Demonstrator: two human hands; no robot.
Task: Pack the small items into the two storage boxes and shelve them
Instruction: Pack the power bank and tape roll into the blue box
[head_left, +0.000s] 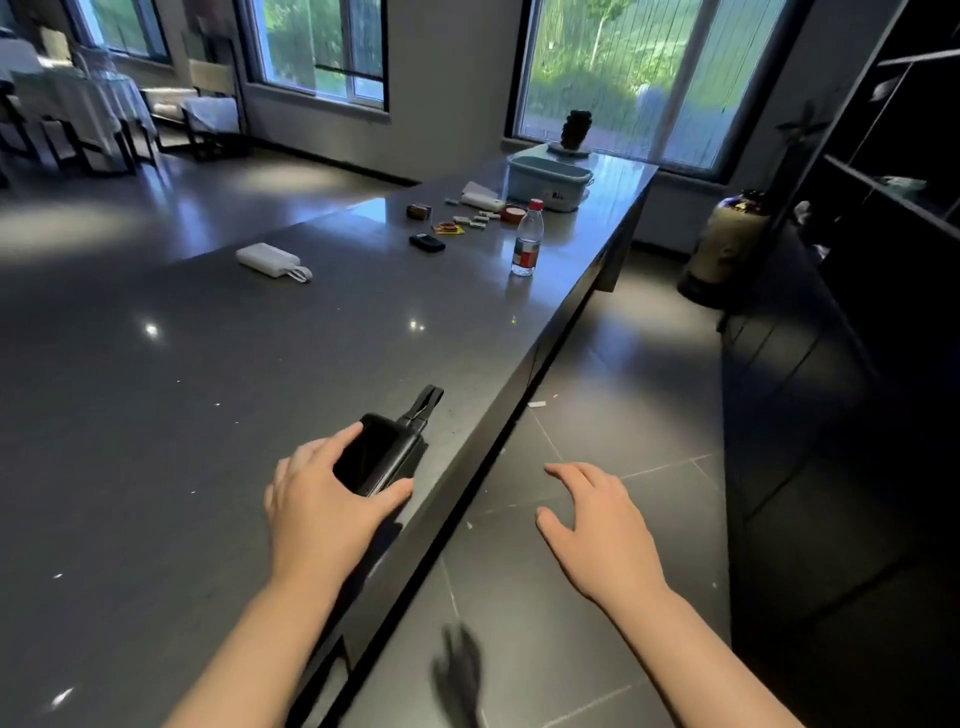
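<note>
My left hand (322, 499) grips a black power bank (382, 452) with a short strap, lying near the right edge of the dark grey counter (156, 405). My right hand (597, 525) hovers over the floor beside the counter, fingers spread and holding nothing. Farther along lies a white power bank (267, 258) with a cable. At the far end stands a light storage box (549, 181), with several small items in front of it: batteries (470, 221), a small black device (427, 242), a brown box (418, 211), a red round tin (514, 214).
A clear water bottle (528, 239) with a red cap stands near the counter's right edge. Dark shelving (893, 171) lines the right wall across a tiled aisle (623, 374). A large jar (727, 244) stands on the floor by the window. Chairs and a table are far left.
</note>
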